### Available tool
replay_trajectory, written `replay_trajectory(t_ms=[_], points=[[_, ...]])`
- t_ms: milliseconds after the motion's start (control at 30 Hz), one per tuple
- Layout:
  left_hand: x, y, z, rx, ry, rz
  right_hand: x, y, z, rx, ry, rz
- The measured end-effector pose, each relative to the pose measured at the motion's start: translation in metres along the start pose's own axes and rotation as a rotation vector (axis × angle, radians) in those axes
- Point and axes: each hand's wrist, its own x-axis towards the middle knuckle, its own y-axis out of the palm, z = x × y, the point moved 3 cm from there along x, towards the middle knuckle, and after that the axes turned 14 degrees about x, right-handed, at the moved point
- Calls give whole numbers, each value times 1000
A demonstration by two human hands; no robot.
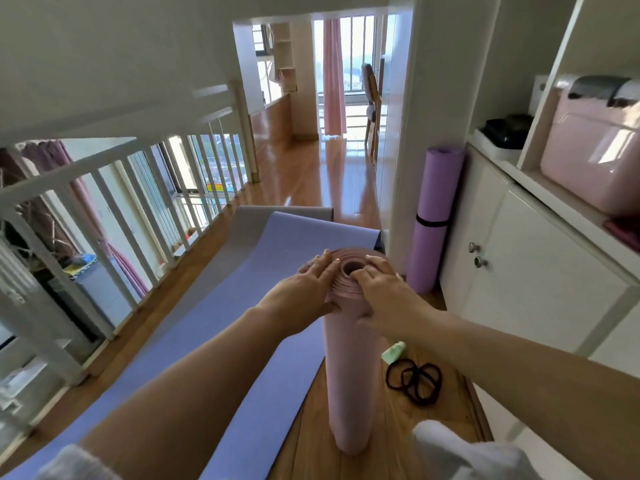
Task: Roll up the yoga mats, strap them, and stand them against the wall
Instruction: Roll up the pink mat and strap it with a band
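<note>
Pink rolled mat [348, 375] upright, unstrapped — left hand [304, 289] flat on top, right hand [377, 285] curled over rim. Let go and the coils may unwind — straps [414, 377] lie on the floor [384, 431].

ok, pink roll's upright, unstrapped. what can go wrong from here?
The pink mat shows no strap; only the left hand and right hand on its top end steady it, so it may loosen or topple.
The straps lie on the floor by its base; bending for one frees a hand.
</note>
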Motion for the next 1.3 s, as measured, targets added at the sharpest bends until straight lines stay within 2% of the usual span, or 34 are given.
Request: replay_trajectory(t_ms=[100, 200, 333, 467, 733, 933, 1067, 1133, 1200, 1300], points=[[-9, -6, -12, 121, 107, -48, -8, 3, -5, 76, -111, -75], [-13, -22, -18, 244, 107, -69, -19, 1, -5, 134, -233, -226], [-18, -45, -14, 433, 161, -382, -16, -5, 7, 103, -435, -483], [-18, -37, -7, 538, 80, -485, 0, 4, 12, 117, -504, -582], [-4, 50, 25, 490, -124, -643, 60, 62, -5, 18, -659, -645], [40, 133, 49, 355, -150, -589, 107, 128, -50, -34, -586, -590], [58, 186, 41, 280, -122, -588, 112, 166, -89, -67, -553, -456], [67, 209, 31, 235, -85, -589, 100, 176, -112, 40, -582, -384], [79, 227, 18, 212, -24, -570, 81, 177, -138, 273, -495, -361], [97, 249, -9, 255, 137, -547, 57, 173, -173, 500, -288, -495]])
